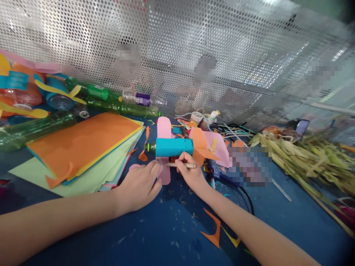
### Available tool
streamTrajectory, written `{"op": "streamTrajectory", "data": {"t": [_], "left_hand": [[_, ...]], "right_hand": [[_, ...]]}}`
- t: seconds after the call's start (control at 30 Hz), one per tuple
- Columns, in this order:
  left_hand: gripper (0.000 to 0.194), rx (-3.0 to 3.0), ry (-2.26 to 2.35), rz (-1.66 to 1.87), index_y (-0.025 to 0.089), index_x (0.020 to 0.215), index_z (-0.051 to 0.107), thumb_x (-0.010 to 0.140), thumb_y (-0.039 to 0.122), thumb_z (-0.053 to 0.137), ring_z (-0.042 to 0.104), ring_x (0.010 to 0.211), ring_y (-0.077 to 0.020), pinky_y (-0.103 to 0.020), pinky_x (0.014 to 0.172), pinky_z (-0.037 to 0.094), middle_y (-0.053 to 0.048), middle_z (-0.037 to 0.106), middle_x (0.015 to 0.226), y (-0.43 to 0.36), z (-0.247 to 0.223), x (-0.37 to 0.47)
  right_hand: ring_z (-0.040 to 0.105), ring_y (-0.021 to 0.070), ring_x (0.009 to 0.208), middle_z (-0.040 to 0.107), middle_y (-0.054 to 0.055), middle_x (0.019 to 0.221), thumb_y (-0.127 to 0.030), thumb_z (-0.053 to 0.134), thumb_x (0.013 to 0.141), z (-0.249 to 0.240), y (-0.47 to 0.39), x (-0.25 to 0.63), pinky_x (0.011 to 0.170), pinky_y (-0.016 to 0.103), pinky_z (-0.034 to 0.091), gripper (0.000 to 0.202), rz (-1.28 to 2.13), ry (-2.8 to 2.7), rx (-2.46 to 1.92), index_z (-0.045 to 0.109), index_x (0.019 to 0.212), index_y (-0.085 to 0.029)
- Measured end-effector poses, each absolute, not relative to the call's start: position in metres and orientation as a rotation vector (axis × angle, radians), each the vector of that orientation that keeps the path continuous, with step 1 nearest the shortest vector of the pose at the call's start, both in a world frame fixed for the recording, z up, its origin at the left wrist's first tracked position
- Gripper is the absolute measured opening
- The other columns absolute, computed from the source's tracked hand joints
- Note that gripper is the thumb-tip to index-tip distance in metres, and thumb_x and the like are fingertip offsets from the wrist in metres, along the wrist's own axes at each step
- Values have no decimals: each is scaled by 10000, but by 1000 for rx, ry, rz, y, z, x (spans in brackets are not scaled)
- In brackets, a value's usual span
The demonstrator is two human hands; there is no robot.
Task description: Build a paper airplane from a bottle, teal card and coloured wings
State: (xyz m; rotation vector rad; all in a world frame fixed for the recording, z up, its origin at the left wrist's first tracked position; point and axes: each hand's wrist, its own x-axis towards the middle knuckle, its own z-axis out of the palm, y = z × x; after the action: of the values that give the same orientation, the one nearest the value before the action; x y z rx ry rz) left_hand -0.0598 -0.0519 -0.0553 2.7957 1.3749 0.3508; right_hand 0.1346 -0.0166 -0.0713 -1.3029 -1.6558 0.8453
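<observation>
A green bottle wrapped in blue paper (174, 147) lies sideways on the blue table. Pink paper (165, 176) sticks out beneath it toward me, and another pink piece (164, 127) shows on its far side. Orange paper (200, 142) is at its right end. My left hand (142, 183) lies over the left edge of the near pink paper, fingers resting close together; whatever is under them is hidden. In my right hand (191, 171) is a thin light-coloured pen (185, 165), its tip pointing left at the pink paper beside my left fingers.
Stacked coloured sheets (88, 136) lie at left, with green bottles (138, 109) behind. Orange scraps (215, 229) are near the front. A blue tool (224, 175) with a black cord sits right of my hand. Dry husks (307, 159) lie far right, and a perforated metal screen (177, 48) stands behind.
</observation>
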Motion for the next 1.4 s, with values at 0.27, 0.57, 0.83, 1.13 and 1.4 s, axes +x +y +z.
{"op": "streamTrajectory", "data": {"t": [0.27,0.57,0.83,1.13,1.4], "left_hand": [[258,2761,1395,418,155,1054,475,911,268,293,608,894,-234,-410,795,482,-100,598,997,-53,-59,-59],[260,2778,1388,453,161,1059,475,919,275,289,606,905,-224,-390,798,487,-93,598,999,-52,-61,-60],[242,2753,1386,444,159,1025,480,914,263,293,608,910,-230,-391,796,488,-92,603,990,-52,-60,-61],[243,2732,1354,423,155,1077,464,899,216,310,625,888,-234,-392,772,488,-114,623,1033,-53,-54,-62],[298,2755,1331,367,147,1163,416,888,203,318,626,904,-261,-424,752,484,-131,587,1179,-52,-52,-62]], "right_hand": [[390,104,456,467,-77,503,-270,505,808,-76,-15,137,481,222,305,196,840,-1667,-1254,393,653,-225],[389,105,448,470,-74,496,-276,501,801,-76,-15,135,477,225,310,197,829,-1685,-1255,399,641,-225],[383,100,446,475,-70,507,-274,493,803,-74,-16,135,470,219,307,188,832,-1677,-1268,402,646,-221],[402,103,454,484,-63,515,-295,491,816,-74,-15,134,473,222,326,212,835,-1680,-1267,393,644,-223],[391,103,459,457,-72,517,-293,491,825,-74,-16,137,483,220,328,208,877,-1645,-1283,389,656,-225]]}}
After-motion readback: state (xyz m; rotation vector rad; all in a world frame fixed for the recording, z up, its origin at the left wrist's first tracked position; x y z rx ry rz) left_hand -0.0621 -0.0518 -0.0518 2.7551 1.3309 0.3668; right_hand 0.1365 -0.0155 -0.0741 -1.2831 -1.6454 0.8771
